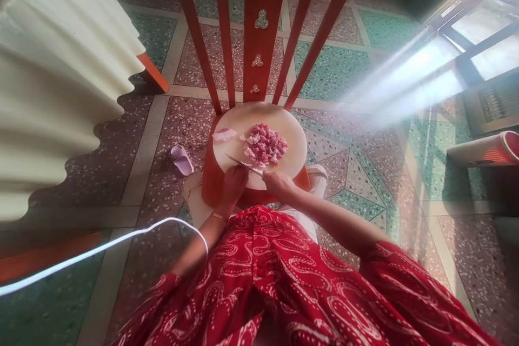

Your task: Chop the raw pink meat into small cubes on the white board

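Terrazzo floor spreads under a red chair bearing a round cutting board. Left hand is closed around a knife; just right, the right hand presses fingers together beside diced meat.

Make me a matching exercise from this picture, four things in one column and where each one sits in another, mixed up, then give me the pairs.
Things:
1. knife
2. heap of diced meat
3. single uncut piece of meat
4. lilac slipper

Places:
A. on the floor, left of the stool
B. middle of the round board
C. left part of the board
D. near edge of the board, by both hands

Pairs: 1-D, 2-B, 3-C, 4-A
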`<state>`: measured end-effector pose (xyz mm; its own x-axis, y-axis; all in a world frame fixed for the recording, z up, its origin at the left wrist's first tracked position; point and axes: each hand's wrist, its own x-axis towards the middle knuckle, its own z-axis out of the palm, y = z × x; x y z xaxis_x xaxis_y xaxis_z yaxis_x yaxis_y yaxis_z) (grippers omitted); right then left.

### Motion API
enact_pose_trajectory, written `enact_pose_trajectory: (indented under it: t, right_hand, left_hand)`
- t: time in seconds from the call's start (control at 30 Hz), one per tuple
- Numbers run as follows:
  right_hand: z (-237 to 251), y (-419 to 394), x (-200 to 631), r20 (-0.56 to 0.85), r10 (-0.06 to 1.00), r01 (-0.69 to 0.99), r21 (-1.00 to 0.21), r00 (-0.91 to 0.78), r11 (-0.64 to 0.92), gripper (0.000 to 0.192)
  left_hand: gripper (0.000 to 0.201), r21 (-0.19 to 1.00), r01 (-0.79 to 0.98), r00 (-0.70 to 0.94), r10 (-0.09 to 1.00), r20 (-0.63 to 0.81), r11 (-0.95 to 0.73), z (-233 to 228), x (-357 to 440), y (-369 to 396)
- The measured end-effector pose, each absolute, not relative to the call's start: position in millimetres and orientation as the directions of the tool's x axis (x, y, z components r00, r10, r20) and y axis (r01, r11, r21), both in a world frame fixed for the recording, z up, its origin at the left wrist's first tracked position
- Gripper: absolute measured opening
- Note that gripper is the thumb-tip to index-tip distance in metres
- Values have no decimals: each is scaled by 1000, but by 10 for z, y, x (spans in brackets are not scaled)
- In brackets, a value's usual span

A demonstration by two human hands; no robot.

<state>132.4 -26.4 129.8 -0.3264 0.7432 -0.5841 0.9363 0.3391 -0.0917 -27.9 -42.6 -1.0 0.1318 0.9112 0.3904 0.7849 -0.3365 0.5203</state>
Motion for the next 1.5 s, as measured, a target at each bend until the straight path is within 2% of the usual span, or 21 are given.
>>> enact_pose_trajectory:
  t: [0.27, 0.5, 0.63, 0.87, 1.2, 1.33, 1.5]
  right_hand:
    - [1125, -54, 941, -515, 748, 901, -136, -420, 412, 26]
    - [1117, -295, 1688, -581, 755, 935, -31, -305, 354, 24]
    - [1165, -303, 1672, -533, 796, 949, -42, -287, 314, 28]
    - [1191, -293, 1400, -536, 775, 935, -84, -334, 345, 23]
    - [1120, 41, 855, -496, 770, 912, -141, -402, 385, 23]
    - [1137, 77, 1077, -510, 743, 897, -163, -433, 410, 28]
    - [1198, 6, 1564, -500, 827, 963, -55, -256, 265, 35]
  left_hand:
    - [15, 464, 811, 193, 911, 364, -357, -67, -287, -398]
    - [17, 596, 738, 75, 917, 392, -315, -36, -281, -434]
    - [21, 644, 706, 46, 926, 374, -295, 24, -300, -494]
    - [16, 537, 793, 124, 940, 318, -286, 20, -323, -448]
    - [14, 488, 810, 174, 928, 329, -324, 9, -323, -417]
    - [15, 500, 800, 166, 924, 345, -331, 21, -324, -432]
    - [17, 564, 762, 104, 920, 377, -317, 25, -310, -473]
